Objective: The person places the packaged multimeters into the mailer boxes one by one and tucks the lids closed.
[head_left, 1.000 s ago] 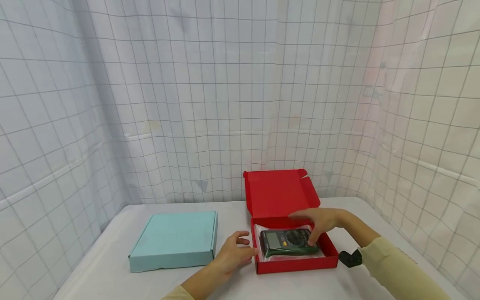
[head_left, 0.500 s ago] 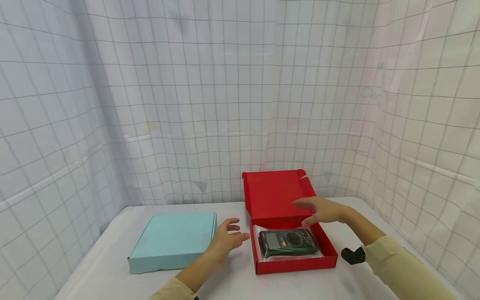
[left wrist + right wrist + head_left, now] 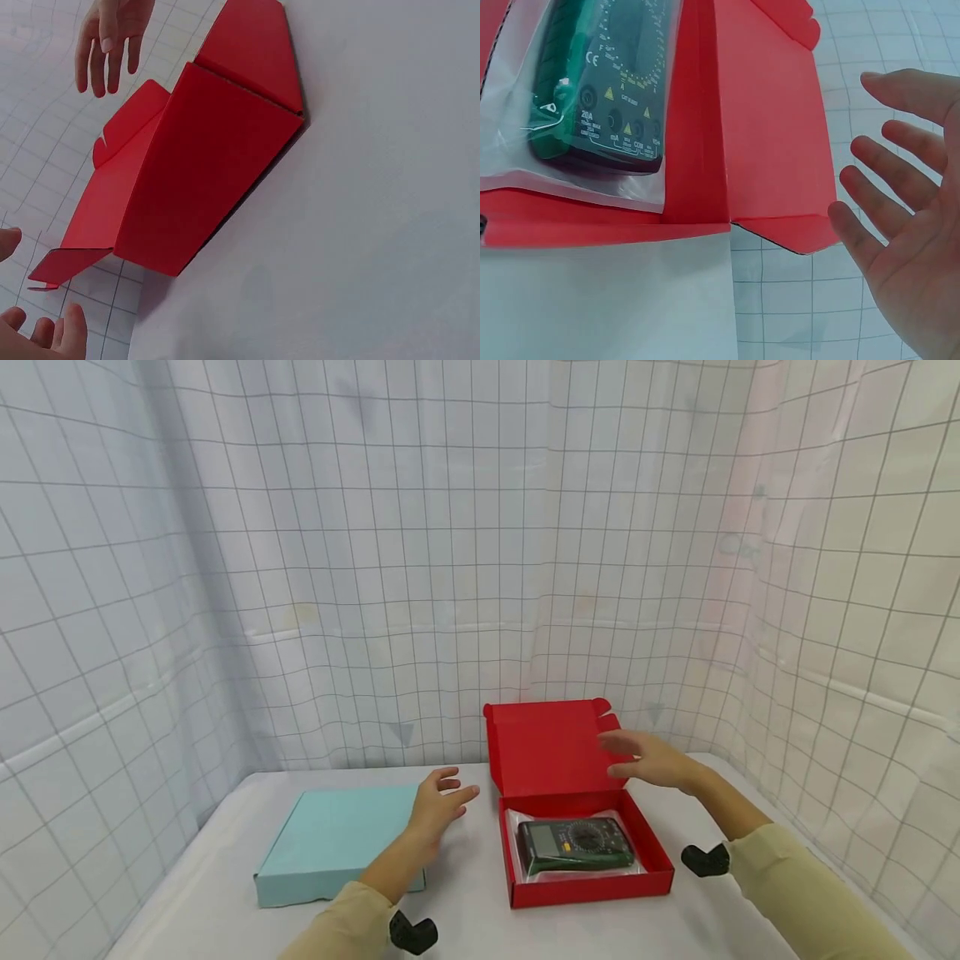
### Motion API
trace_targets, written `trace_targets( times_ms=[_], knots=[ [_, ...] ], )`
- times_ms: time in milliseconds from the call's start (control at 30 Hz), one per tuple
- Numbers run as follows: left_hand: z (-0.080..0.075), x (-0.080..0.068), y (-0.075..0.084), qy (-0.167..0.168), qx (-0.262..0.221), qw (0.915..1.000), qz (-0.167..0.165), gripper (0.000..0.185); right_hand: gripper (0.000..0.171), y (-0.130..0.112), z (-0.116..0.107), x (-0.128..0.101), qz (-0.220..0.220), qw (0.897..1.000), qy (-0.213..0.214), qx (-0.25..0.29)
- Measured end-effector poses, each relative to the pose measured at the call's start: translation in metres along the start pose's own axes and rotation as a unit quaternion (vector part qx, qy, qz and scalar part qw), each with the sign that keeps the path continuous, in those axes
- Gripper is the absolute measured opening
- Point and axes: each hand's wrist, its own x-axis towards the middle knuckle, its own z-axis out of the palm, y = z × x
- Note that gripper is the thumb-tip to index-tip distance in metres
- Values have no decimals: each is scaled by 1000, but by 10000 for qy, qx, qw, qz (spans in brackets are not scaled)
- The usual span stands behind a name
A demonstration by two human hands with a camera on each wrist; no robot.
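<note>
We are holding our left hand (image 3: 437,812) and right hand (image 3: 654,762) loosely spread, the meter (image 3: 576,846) lying between them, lengthwise along the red box (image 3: 592,888) front edge, nearer the right.

Gridded white curtains (image 3: 450,527) surround white tabletop (image 3: 471,893).

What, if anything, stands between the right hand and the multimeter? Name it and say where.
Only the clear plastic bag, which wraps the multimeter inside the red box. The lid is open behind the meter, and nothing else visible lies between it and the right hand.
</note>
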Motion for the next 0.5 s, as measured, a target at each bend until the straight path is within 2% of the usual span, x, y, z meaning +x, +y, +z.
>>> trace_targets(
  times_ms=[267,400,500],
  knots=[
    [-4,22,0,224,-6,9996,147,49,65,9,-6,1,180,9971,737,-34],
    [-3,32,2,290,-20,9994,169,41,61,15,-7,0,344,9927,1148,-104],
    [0,39,3,316,15,9994,150,39,60,20,-9,1,481,9903,1300,-96]
  ],
)
